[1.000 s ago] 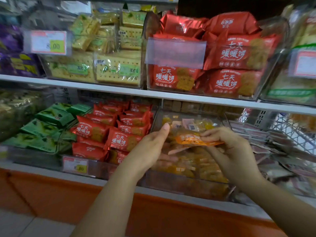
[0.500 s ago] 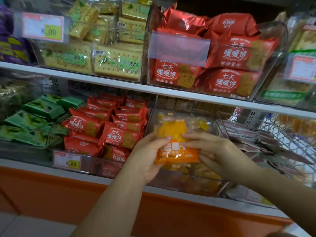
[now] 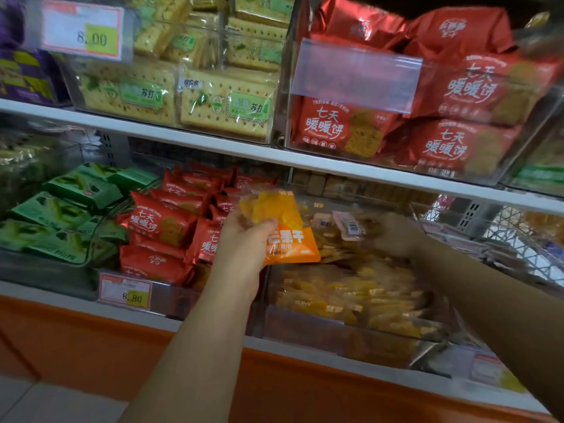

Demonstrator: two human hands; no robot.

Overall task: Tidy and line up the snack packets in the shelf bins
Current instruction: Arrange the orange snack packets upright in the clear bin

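Gripping an orange packet (image 3: 285,228) by its left side, fingers curled round it, the left hand (image 3: 244,244) holds it upright above the clear bin (image 3: 335,334) of matching packets on the lower shelf (image 3: 61,297). The right hand (image 3: 396,236) reaches into that bin, too blurred to tell its grip. Red packets (image 3: 158,222) and green packets (image 3: 61,209) lie further left.

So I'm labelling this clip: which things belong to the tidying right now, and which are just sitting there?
In the job: orange packet, held up; yellow packets in the clear bin.
Just there: red packets; green packets; cracker packs; price tag.
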